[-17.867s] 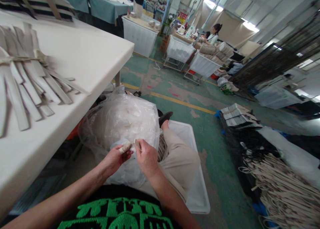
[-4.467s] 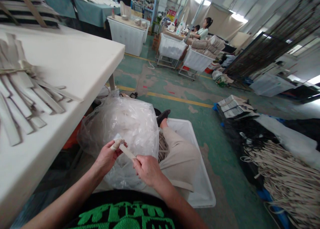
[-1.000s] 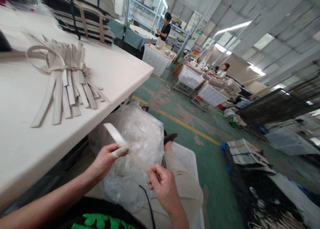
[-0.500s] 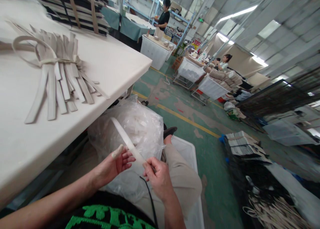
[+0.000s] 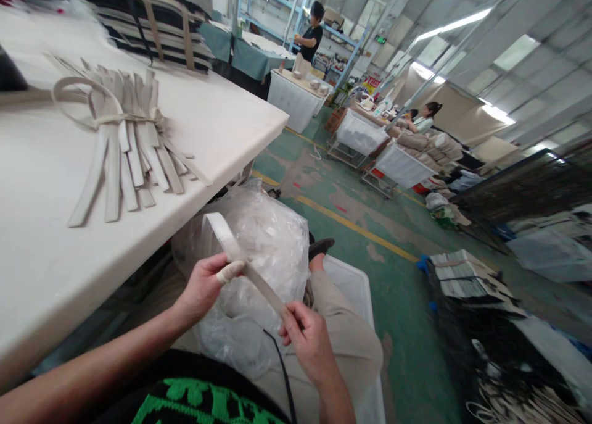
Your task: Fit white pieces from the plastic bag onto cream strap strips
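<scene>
Running between two bare hands: one pale, flat strip [image 5: 266, 288], slanting from upper left to lower right, its upper length white-faced and curled over in a loose hook. Left hand [image 5: 206, 285]: grip closed on the strip partway along, one digit in a beige wrap [image 5: 230, 272] lying against it; the curled length stands out beyond this grip. Right hand [image 5: 306, 337]: grip closed, thumb and bent fingers pinching the strip's lower end; the stretch between the hands is nearly straight. Behind the strip: a clear plastic bag [image 5: 280, 223], bulging, its pale contents too blurred to tell apart. Beside the right hand: a thin black cord [image 5: 284, 371], lying over beige trousers [image 5: 354, 340]. Past the leg: a white plastic tray [image 5: 351, 279]. To the left: a white table [image 5: 226, 115], its edge near the strip's hooked end. On the table: one bundle of pale strips [image 5: 113, 158], bound across the middle, ends fanned toward the near edge; farther back, a strapped stack of black and beige pieces [image 5: 164, 38]. On the green floor [image 5: 407, 319], right: a stack of flat pale pieces [image 5: 465, 276]. Farther off: a standing person in a dark top [image 5: 312, 41], just behind a white bin [image 5: 289, 100].
</scene>
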A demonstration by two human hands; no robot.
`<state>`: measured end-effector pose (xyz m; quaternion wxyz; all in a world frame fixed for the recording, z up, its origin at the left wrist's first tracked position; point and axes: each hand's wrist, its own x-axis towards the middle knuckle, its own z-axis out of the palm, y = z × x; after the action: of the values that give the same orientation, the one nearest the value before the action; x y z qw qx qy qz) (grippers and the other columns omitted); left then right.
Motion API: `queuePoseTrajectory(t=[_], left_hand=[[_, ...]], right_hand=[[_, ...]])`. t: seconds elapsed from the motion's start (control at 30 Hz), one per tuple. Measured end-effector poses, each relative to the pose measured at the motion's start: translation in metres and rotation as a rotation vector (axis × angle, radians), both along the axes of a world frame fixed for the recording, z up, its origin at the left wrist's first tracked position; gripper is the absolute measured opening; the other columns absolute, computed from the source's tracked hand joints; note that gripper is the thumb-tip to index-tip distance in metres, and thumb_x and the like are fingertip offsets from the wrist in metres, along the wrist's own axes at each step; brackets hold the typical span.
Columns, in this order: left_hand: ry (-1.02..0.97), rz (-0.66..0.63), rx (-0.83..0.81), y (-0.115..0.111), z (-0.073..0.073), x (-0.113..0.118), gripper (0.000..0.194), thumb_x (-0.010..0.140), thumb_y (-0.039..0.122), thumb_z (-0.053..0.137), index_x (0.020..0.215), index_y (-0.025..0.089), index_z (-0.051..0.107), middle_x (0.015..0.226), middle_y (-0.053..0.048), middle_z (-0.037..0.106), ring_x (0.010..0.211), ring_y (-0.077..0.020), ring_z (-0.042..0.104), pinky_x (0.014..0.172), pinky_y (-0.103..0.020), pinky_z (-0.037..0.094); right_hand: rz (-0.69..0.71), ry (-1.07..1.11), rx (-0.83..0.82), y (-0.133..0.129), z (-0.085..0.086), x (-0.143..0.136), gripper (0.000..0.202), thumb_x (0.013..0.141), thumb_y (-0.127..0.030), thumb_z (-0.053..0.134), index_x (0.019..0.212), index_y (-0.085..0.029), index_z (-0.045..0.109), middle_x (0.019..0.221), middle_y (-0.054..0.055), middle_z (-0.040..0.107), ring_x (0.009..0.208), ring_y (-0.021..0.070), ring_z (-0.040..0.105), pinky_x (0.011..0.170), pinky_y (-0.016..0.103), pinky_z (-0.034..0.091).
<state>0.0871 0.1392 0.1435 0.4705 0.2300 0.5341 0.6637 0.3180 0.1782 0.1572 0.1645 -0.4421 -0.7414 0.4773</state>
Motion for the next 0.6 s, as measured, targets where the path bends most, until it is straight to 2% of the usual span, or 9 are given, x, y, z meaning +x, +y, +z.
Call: queuePoseTrajectory(t=[0.13,0.2,0.37,0.5,0.6], left_hand=[[-0.349,-0.081,-0.164,-0.005,-0.031,0.033,0.039,0.057,0.047,0.088,0.070,0.013,0.074,0.064,-0.003,0.066,0.061,-0.0128,0.057,0.062,-0.024,0.045],[-0.455,-0.153,-0.211,-0.007,-0.038,0.049,0.039,0.054,0.044,0.091,0.071,0.012,0.074,0.065,-0.003,0.066,0.061,-0.0114,0.057,0.061,-0.022,0.045],[-0.548,-0.243,-0.238,-0.006,-0.030,0.070,0.038,0.050,0.036,0.094,0.072,0.011,0.074,0.070,-0.004,0.067,0.060,-0.0095,0.056,0.061,-0.021,0.046],[-0.596,-0.244,-0.285,-0.007,-0.027,0.074,0.037,0.047,0.031,0.095,0.069,0.012,0.073,0.068,-0.002,0.066,0.057,-0.0079,0.054,0.060,-0.020,0.046],[-0.534,-0.255,-0.242,0.000,-0.020,0.062,0.034,0.050,0.033,0.094,0.068,0.013,0.074,0.066,-0.002,0.066,0.056,-0.0088,0.054,0.059,-0.021,0.047]], right_hand=[[-0.099,-0.019,-0.057,-0.003,0.006,0.036,0.038,0.093,-0.052,0.052,0.082,-0.017,0.062,0.057,-0.001,0.056,0.049,0.0122,0.056,0.047,0.020,0.044],[-0.155,-0.023,-0.110,-0.009,0.011,0.055,0.040,0.089,-0.057,0.056,0.089,-0.017,0.065,0.056,-0.002,0.055,0.048,0.0122,0.054,0.043,0.019,0.043],[-0.234,-0.045,-0.117,-0.027,0.024,0.083,0.044,0.085,-0.061,0.060,0.096,-0.019,0.070,0.052,-0.002,0.056,0.042,0.0103,0.050,0.041,0.018,0.042],[-0.254,-0.039,-0.083,-0.031,0.026,0.079,0.046,0.084,-0.063,0.060,0.093,-0.019,0.072,0.049,-0.001,0.056,0.040,0.0106,0.050,0.039,0.018,0.043],[-0.231,-0.005,-0.067,-0.027,0.024,0.066,0.044,0.086,-0.060,0.060,0.095,-0.018,0.071,0.051,-0.001,0.057,0.040,0.0107,0.052,0.039,0.017,0.045]])
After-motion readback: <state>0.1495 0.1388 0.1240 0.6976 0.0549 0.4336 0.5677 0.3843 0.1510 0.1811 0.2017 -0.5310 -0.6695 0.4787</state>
